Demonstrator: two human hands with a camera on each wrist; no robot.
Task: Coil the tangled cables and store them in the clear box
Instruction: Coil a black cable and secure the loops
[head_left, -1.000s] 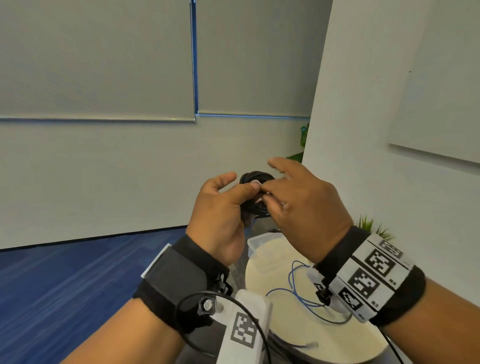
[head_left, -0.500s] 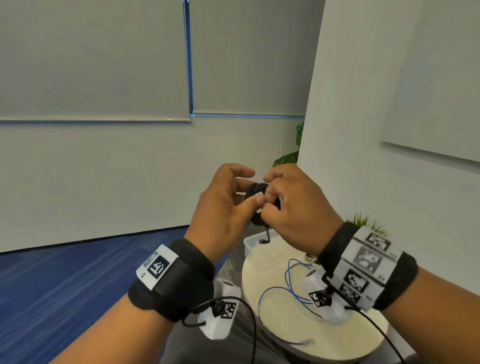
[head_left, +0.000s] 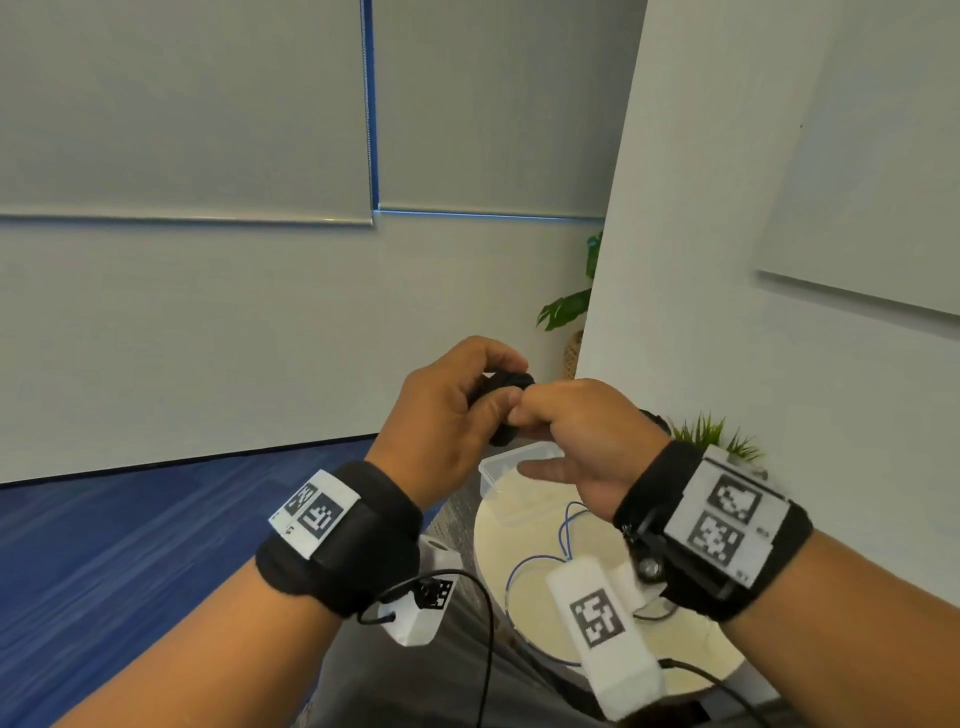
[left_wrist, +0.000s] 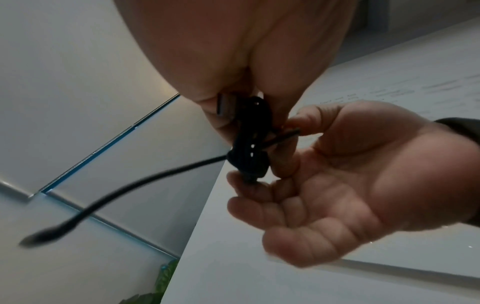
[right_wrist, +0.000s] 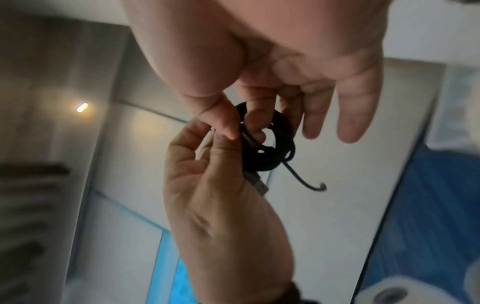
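Both hands work a small black cable coil (head_left: 511, 378) in the air above the table. My left hand (head_left: 488, 387) grips the coil, fingers curled round it; its USB plug (left_wrist: 226, 105) lies against those fingers. My right hand (head_left: 524, 410) pinches a strand of the same cable (right_wrist: 272, 148) between thumb and forefinger, the other fingers loosely straight. A loose black tail (left_wrist: 103, 195) swings free from the coil. The clear box (head_left: 496, 465) stands on the far side of the round table, below the hands. A thin blue cable (head_left: 563, 525) lies looped on the table.
The round cream table (head_left: 524, 603) sits low at the right, close to a white wall (head_left: 727, 312). Small green plants (head_left: 701, 431) stand behind it. Blue carpet (head_left: 130, 545) spreads to the left. Wrist-camera leads (head_left: 483, 613) hang under both forearms.
Both hands stayed on the coil. The right hand turned palm-down and closed its pinch on a strand. The tail that hung below the hands no longer shows in the head view.
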